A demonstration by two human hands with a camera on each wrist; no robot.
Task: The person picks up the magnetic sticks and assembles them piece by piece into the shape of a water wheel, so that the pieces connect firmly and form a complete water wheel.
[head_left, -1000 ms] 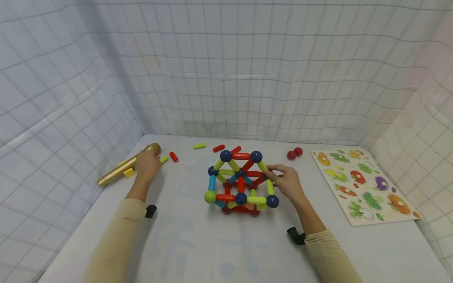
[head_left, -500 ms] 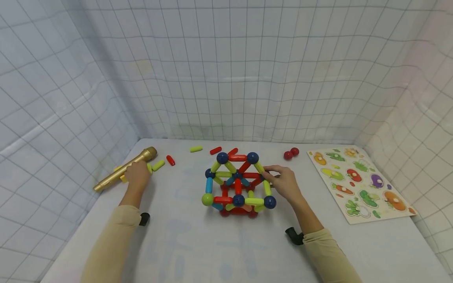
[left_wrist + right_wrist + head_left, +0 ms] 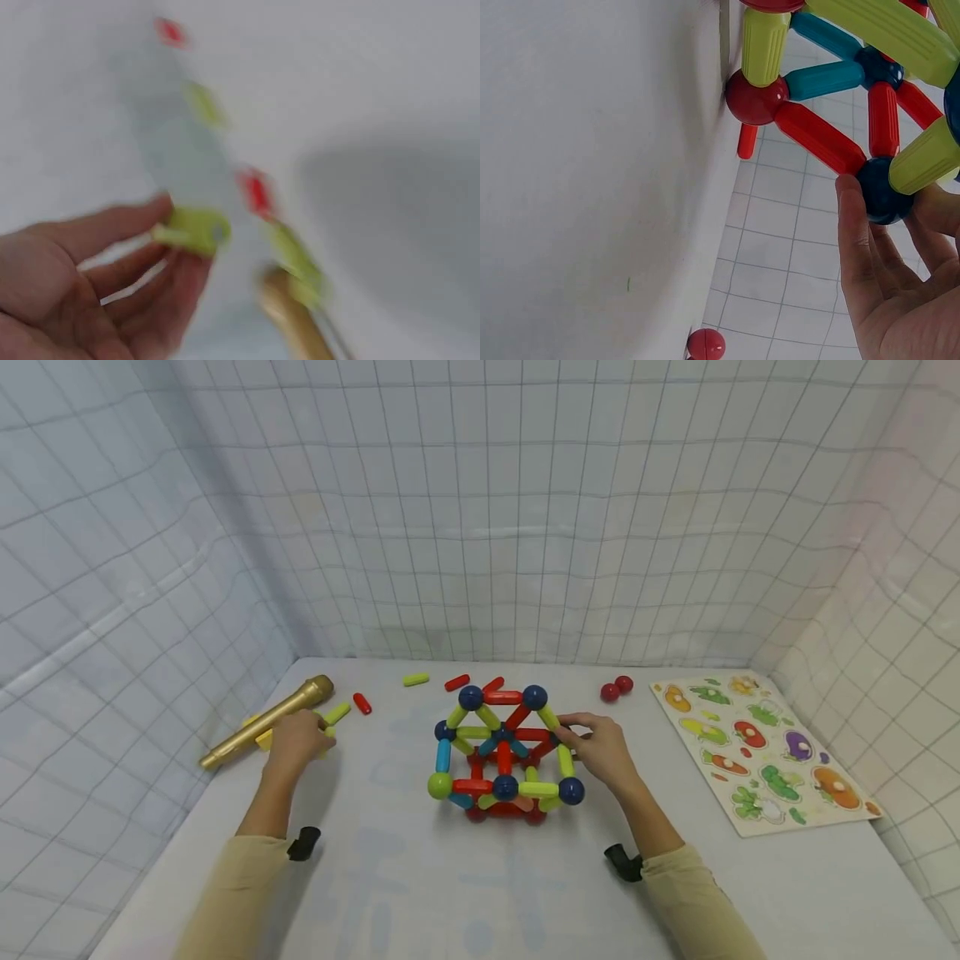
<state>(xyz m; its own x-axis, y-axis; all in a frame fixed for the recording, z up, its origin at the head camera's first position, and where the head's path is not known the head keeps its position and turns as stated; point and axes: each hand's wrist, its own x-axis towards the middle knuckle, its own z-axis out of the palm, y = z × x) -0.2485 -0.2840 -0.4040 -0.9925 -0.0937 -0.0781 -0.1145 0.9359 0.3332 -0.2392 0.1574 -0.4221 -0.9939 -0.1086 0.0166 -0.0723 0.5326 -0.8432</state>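
- The white table is lying inside a white gridded cloth enclosure, which is rising on three sides.
- A wooden fruit puzzle board is lying flat at the right edge of the table, well apart from both hands.
- The rod-and-ball structure, built of red, yellow-green and blue rods joined by dark blue, red and green balls, is standing in the middle of the table.
- A gold toy microphone is lying slantwise at the left edge, just beside the left hand.
- The right hand is resting against the structure's right side; the right wrist view is showing its fingers curling around a dark blue ball at a joint, grasping it.
- The left hand is hovering near the microphone, pinching a yellow-green rod between thumb and fingertips; the left wrist view is blurred.
- Loose rods are lying behind the structure: a yellow-green one and two red ones.
- Two red balls are sitting together between the structure and the puzzle board.
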